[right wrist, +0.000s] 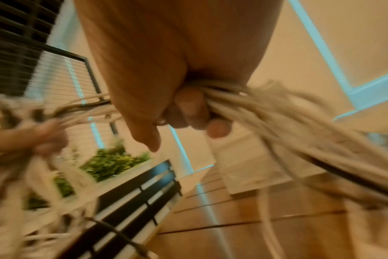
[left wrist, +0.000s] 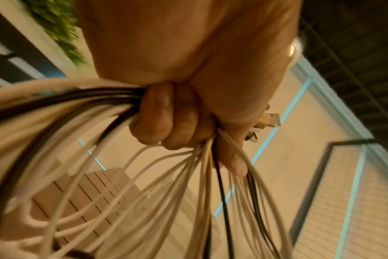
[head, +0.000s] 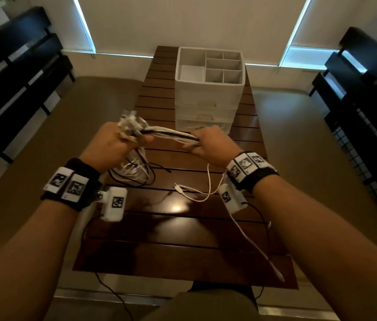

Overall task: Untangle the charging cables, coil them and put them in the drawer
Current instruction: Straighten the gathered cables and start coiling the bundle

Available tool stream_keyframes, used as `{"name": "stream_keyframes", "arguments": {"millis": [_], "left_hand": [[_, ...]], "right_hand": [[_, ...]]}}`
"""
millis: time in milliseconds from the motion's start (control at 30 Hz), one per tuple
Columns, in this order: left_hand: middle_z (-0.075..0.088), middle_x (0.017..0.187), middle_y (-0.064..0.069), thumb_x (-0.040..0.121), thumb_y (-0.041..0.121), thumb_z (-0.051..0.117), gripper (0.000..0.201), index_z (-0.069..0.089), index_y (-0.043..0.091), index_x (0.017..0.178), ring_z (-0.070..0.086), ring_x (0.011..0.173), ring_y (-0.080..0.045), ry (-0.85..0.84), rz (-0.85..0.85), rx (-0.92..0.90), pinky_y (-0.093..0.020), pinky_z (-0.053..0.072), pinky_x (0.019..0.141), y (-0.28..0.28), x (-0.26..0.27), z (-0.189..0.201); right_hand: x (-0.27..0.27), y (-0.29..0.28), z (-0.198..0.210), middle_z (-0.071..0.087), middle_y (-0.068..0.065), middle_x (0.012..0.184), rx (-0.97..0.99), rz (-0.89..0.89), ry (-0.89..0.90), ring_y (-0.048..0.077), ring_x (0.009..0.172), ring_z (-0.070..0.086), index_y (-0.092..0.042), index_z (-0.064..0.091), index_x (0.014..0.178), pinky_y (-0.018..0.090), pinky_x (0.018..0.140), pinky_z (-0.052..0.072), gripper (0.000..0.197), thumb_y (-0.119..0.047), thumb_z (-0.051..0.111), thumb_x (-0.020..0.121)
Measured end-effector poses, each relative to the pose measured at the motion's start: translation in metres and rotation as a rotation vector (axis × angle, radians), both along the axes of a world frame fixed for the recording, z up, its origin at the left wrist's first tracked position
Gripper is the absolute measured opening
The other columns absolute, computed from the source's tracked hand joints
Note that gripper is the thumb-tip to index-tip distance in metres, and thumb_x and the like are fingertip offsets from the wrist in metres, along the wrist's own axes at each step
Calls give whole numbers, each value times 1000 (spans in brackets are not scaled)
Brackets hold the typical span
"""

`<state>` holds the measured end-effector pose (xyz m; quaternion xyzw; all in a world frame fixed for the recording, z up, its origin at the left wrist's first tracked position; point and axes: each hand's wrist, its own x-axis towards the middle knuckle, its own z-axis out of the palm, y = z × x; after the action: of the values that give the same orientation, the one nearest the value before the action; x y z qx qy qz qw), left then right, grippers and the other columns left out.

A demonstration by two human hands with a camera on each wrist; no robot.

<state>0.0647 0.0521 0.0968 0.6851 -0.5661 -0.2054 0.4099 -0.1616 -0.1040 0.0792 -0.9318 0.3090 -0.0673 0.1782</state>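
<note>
A bundle of white and black charging cables [head: 171, 133] stretches between my two hands above the dark slatted table [head: 183, 239]. My left hand [head: 115, 142] grips one end in a fist, plugs sticking out above it and loops [head: 134, 172] hanging down to the table. In the left wrist view the fingers [left wrist: 166, 119] curl round many strands [left wrist: 126, 184]. My right hand [head: 208, 144] grips the other end; in the right wrist view its fingers [right wrist: 188, 112] close on the blurred strands [right wrist: 277, 126]. A white drawer unit [head: 208, 100] stands behind, drawers closed.
One loose white cable [head: 206, 193] lies on the table under my right wrist, its end trailing to the near right edge. The drawer unit's top is an open divided tray [head: 223, 66]. Dark benches [head: 14, 72] flank the table on both sides.
</note>
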Motion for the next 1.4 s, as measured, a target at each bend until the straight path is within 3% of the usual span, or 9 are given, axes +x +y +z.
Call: {"name": "stream_keyframes", "arguments": {"millis": [300, 467, 567, 633, 767, 900, 1000, 1100, 1400], "left_hand": [[68, 74, -12, 95, 27, 77, 16, 78, 11, 91, 54, 64, -13, 45, 194, 25, -23, 41, 55, 22, 39, -23], [66, 57, 21, 96, 22, 75, 9, 74, 17, 88, 54, 49, 7, 204, 352, 29, -16, 43, 55, 32, 47, -44], [67, 58, 12, 94, 25, 78, 11, 75, 15, 92, 53, 50, 1, 255, 387, 103, -29, 41, 60, 35, 45, -60], [73, 70, -5, 91, 29, 81, 18, 79, 12, 93, 58, 62, -13, 241, 363, 200, -31, 42, 64, 35, 40, -72], [67, 57, 6, 79, 34, 89, 26, 73, 13, 73, 59, 61, -15, 189, 247, 471, -29, 43, 61, 39, 27, -73], [67, 61, 10, 72, 38, 93, 29, 69, 27, 61, 62, 58, -3, 107, 260, 316, -26, 45, 62, 34, 14, -41], [71, 75, 10, 78, 43, 88, 24, 71, 27, 76, 64, 67, 8, -52, 79, 162, -15, 48, 62, 13, -27, -12], [76, 86, 4, 79, 57, 82, 36, 79, 23, 92, 71, 83, -8, -139, -92, 196, -31, 55, 76, -13, -58, -15], [73, 78, -9, 96, 26, 63, 26, 73, 6, 83, 68, 75, -31, -330, -104, 229, -38, 51, 67, -25, -53, -41]], "right_hand": [[-42, -33, -11, 63, 4, 79, -78, -276, 134, 29, 78, 60, -18, 74, 100, 35, 66, 46, 17, -22, 59, 91], [-45, -41, -3, 65, 4, 75, -139, -285, 164, 29, 77, 64, -20, 73, 90, 34, 63, 47, 15, -25, 60, 90], [-39, -34, -8, 59, 2, 73, -129, -280, 171, 28, 73, 60, -19, 74, 95, 34, 64, 45, 16, -28, 60, 93], [-36, -30, -11, 57, 4, 78, -137, -272, 189, 29, 76, 58, -16, 71, 97, 36, 67, 44, 18, -29, 60, 95], [-37, -25, -10, 47, 1, 75, -183, -251, 251, 28, 77, 54, -15, 70, 97, 38, 70, 42, 17, -27, 58, 98], [-31, -13, -5, 43, 0, 68, -240, -145, 371, 28, 71, 53, -15, 70, 95, 37, 67, 43, 21, -27, 54, 101], [-11, 9, -1, 38, 0, 66, -281, -46, 367, 29, 68, 49, -14, 70, 94, 37, 64, 41, 25, -31, 53, 101], [16, 31, 9, 43, -1, 68, -308, 40, 296, 29, 68, 52, -15, 65, 86, 36, 62, 40, 21, -29, 55, 97], [2, 32, 3, 48, -4, 71, -217, 105, 163, 23, 67, 50, -24, 58, 85, 33, 62, 36, 24, -44, 66, 95]]}}
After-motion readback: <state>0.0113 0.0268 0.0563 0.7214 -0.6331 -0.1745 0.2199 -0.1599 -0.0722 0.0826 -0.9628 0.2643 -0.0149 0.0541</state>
